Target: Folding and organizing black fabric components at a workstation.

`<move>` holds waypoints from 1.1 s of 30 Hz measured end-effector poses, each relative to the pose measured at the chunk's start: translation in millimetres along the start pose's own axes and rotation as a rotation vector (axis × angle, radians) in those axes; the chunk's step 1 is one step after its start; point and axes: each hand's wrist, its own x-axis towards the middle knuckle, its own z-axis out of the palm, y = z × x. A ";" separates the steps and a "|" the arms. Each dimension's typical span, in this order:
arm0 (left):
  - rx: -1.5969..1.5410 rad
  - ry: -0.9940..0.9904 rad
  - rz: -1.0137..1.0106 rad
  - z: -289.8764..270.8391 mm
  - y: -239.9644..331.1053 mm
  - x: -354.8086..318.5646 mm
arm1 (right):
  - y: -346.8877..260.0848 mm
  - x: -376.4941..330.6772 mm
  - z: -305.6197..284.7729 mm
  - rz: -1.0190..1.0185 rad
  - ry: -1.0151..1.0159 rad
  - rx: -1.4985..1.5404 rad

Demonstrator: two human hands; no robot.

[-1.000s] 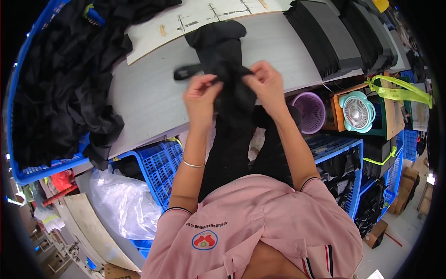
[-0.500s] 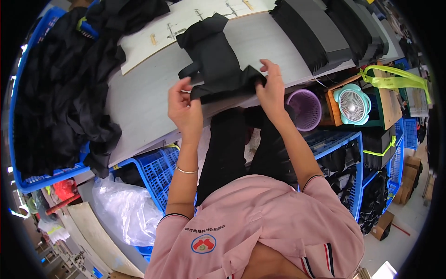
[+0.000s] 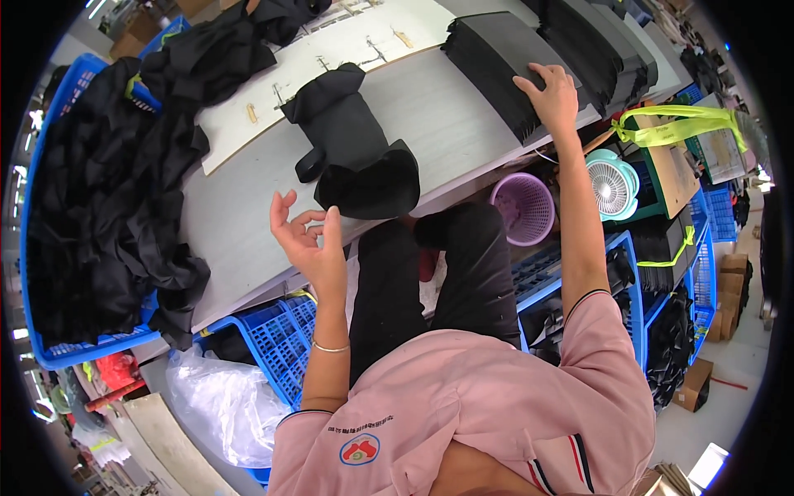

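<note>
On the table in front of me lies a black fabric piece (image 3: 343, 120), with a small loop at its left side and its near end gaping at the table's front edge. My left hand (image 3: 308, 240) hovers just nearer than that end, palm up, fingers apart and holding nothing. My right hand (image 3: 550, 99) is stretched out to the right, over a stack of flat black pieces (image 3: 488, 62). Its fingers are spread at the near part of the stack. Whether the fingertips touch the top piece I cannot tell.
At the left, a blue basket (image 3: 29, 273) overflows with black fabric (image 3: 107, 215). A whitish board (image 3: 248, 107) lies along the table's far side. More black stacks (image 3: 587, 50) stand farther right. Below are a purple bin (image 3: 523, 211), a turquoise fan (image 3: 612, 186) and a plastic bag (image 3: 219, 405).
Both hands have let go of the black fabric piece, which now rests on the table. My right hand has moved right to the stack; the left has drawn back towards me.
</note>
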 end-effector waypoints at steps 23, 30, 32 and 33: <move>-0.911 -0.982 -1.395 65.9 -39.0 -167.8 | -128.5 -236.1 -185.2 0.032 -0.819 0.376; -1.044 -0.901 -1.301 74.7 -19.4 -158.1 | -106.7 -242.0 -228.2 0.498 -0.879 0.953; -1.075 -0.876 -1.256 74.0 -17.6 -153.4 | -98.2 -248.4 -230.4 0.569 -0.914 1.085; -1.074 -0.877 -1.259 71.5 -17.4 -154.9 | -96.6 -248.7 -231.9 0.631 -0.946 1.216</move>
